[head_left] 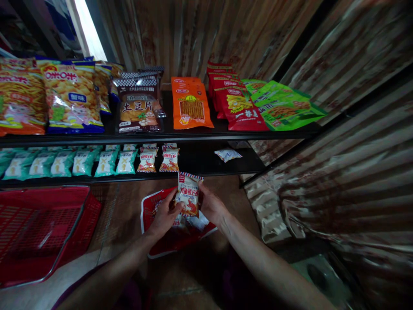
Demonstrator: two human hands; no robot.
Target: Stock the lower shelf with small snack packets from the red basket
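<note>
Between both hands I hold a small white and orange snack bag [189, 196], upright with its printed front toward me. My left hand [166, 215] grips its left side, the thumb lying across the lower front. On the right edge, the fingers of my right hand [211, 202] close, partly hidden behind the bag. Below it sits a red basket [161, 252] with a white rim, holding several more small snack bags. Two front bags of the same design, a left one [147, 159] and a right one [169, 158], stand on the lower shelf.
Teal and white snack bags [83, 162] line the lower shelf [196, 161] at left. A small bag [227, 155] lies flat farther right. Larger packs, including an orange one [190, 103], fill the upper shelf. Another red basket [41, 232] stands at left; a patterned curtain [355, 172] hangs at right.
</note>
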